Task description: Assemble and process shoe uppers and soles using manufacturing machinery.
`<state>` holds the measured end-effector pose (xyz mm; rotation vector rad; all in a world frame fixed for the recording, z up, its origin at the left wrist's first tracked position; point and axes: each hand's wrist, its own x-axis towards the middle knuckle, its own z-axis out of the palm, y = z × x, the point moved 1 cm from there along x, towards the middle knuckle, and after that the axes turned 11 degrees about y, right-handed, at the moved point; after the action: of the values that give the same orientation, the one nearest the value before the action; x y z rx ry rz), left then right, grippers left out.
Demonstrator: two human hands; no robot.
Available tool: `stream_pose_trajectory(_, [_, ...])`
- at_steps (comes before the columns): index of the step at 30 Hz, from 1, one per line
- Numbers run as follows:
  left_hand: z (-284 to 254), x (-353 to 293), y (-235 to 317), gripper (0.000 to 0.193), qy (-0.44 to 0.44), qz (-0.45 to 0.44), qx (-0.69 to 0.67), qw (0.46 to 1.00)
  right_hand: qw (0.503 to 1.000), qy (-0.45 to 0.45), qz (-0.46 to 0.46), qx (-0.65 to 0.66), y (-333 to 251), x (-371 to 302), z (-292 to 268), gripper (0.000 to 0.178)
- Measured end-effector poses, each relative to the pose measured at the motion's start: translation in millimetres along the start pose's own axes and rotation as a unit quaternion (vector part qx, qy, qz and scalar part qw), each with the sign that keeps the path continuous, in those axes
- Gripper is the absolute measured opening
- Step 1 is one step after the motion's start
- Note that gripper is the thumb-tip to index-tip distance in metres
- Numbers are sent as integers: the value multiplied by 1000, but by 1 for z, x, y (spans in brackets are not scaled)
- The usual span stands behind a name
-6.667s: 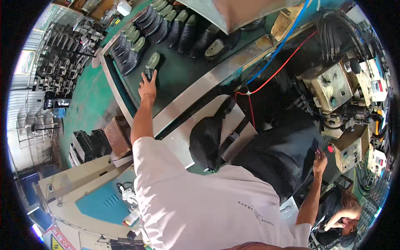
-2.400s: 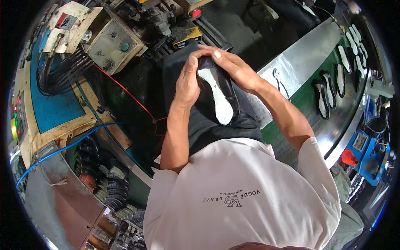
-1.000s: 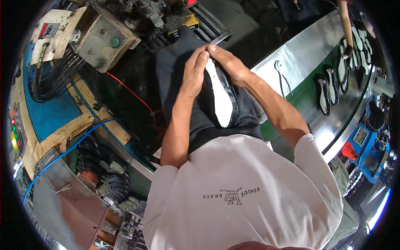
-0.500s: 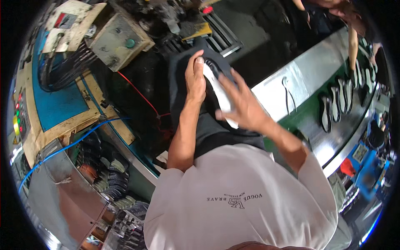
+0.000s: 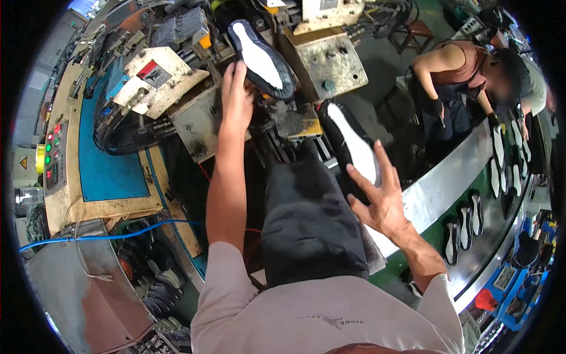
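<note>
Two dark shoe uppers with white soles facing up are in front of me. My left hand (image 5: 237,101) has its fingers along the left edge of the far shoe upper (image 5: 257,58), at the machine; its thumb is mostly hidden. Nearer and to the right, a second shoe upper (image 5: 352,137) slants with its toe away from me. My right hand (image 5: 380,200) grips its near end, thumb over the white sole and fingers at the right side.
Ahead stands a machine with metal boxes (image 5: 327,65) and cables. A metal-edged bench (image 5: 439,180) on the right carries several shoe uppers (image 5: 466,226). A co-worker (image 5: 454,88) sits beyond it. At left are a blue-topped table (image 5: 115,177) and a blue hose (image 5: 106,237).
Earlier my left hand held one shoe upper before my lap, with my right hand moving over it. Now my left hand is farther forward at another shoe upper, and my right hand grips one.
</note>
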<state>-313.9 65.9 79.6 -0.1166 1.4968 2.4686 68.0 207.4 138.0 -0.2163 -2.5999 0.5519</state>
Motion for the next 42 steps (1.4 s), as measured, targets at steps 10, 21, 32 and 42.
stream_pose_trajectory(10, [-22, -42, 40, 70, -137, -62, -77, 986, 990, 84, -113, 11, -14, 212, 65, 70])
stream_pose_trajectory(21, [-186, -234, 25, 90, -29, -144, -212, 966, 987, 104, -76, 92, -22, 254, 170, 71])
stream_pose_trajectory(32, [-225, -299, -36, 79, 44, -234, -220, 946, 984, 140, -107, -15, -44, 216, 193, 86])
stream_pose_trajectory(42, [-187, -282, -66, 73, 15, -251, -95, 963, 983, 143, -101, -64, -47, 250, 208, 81])
